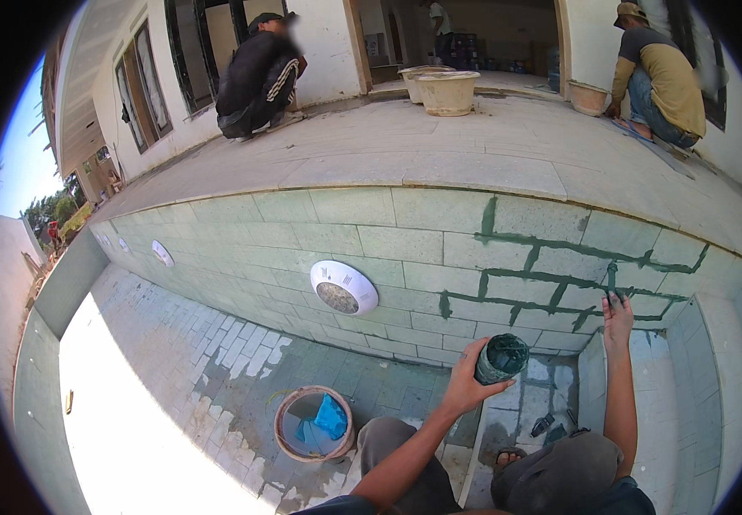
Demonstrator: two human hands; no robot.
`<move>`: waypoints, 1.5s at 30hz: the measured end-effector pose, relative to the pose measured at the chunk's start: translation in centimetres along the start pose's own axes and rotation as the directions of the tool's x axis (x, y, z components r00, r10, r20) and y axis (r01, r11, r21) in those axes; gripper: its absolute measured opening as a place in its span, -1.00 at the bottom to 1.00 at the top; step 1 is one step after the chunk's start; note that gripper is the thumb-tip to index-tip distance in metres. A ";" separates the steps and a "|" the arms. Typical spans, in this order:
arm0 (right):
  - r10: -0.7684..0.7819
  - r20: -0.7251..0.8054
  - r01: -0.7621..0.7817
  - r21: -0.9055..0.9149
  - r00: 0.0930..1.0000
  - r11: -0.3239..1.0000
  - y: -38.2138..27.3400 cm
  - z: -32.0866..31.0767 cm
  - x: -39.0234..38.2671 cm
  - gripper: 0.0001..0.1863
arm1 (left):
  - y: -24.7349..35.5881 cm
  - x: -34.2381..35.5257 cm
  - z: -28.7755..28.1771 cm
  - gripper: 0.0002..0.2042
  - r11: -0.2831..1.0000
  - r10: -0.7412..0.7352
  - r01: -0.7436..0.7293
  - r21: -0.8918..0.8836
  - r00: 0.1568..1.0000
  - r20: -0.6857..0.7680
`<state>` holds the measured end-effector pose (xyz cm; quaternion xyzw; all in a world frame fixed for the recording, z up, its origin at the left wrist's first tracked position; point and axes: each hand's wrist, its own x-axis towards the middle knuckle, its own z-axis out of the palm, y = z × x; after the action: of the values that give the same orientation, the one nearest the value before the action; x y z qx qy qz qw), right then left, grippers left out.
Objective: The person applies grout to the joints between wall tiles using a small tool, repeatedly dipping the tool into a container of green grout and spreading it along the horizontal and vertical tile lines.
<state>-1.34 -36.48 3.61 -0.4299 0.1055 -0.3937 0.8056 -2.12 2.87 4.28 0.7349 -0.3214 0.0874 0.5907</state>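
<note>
Head view: dark green cup w/ dk green paste inside, tilted, just in front of the tiled wall, lower R of ctr. L hand curled round its side, thumb & fingers gripping. R hand pinching a small tool pointed up at the tiles; can't tell if tip touches. Green joint lines around it. Further L, round white light on wall; below, bucket w/ blue bag. Up on terrace, 2 squatting people, plus tubs.
</note>
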 end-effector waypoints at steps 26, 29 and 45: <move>-0.024 0.120 0.015 0.070 0.993 0.997 0.1 0.0 -2.3 -0.73 | -0.3 0.4 0.0 -0.17 0.998 0.069 -0.068 0.018 0.997 -0.027; -0.183 0.085 0.196 -0.180 0.979 0.964 -0.3 1.3 -2.1 -0.68 | -0.9 0.1 0.4 -0.15 1.000 -0.010 0.010 0.011 1.000 -0.002; -0.661 0.362 0.534 -0.843 0.657 0.068 0.4 2.8 0.7 -0.67 | -2.1 -0.6 1.0 -0.16 0.989 -0.063 0.060 -0.138 0.998 -0.017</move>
<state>0.82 -35.12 5.13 -0.7731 0.1625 -0.5846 0.1848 -1.64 2.33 1.96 0.7010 -0.2974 0.0546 0.6459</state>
